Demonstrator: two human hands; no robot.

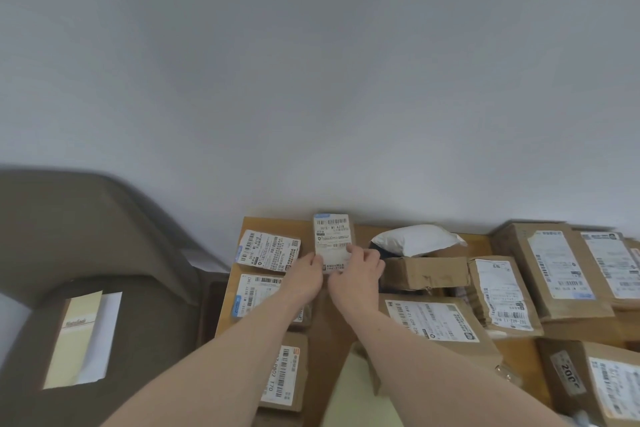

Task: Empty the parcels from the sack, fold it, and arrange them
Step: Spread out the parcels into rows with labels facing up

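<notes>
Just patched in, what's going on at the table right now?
A person is arranging parcels on a wooden table against the wall. Both hands hold one small labelled parcel at the table's far edge: the left hand at its lower left, the right hand at its lower right. Other labelled cardboard parcels already lie in a column to the left and in a cluster to the right, with a white padded bag behind. No sack is visible.

Parcels (424, 273): brown cardboard, white barcode labels
Poly mailer (414, 238): white
Table (512, 354): tan wood
Chair (104, 253): olive-brown
</notes>
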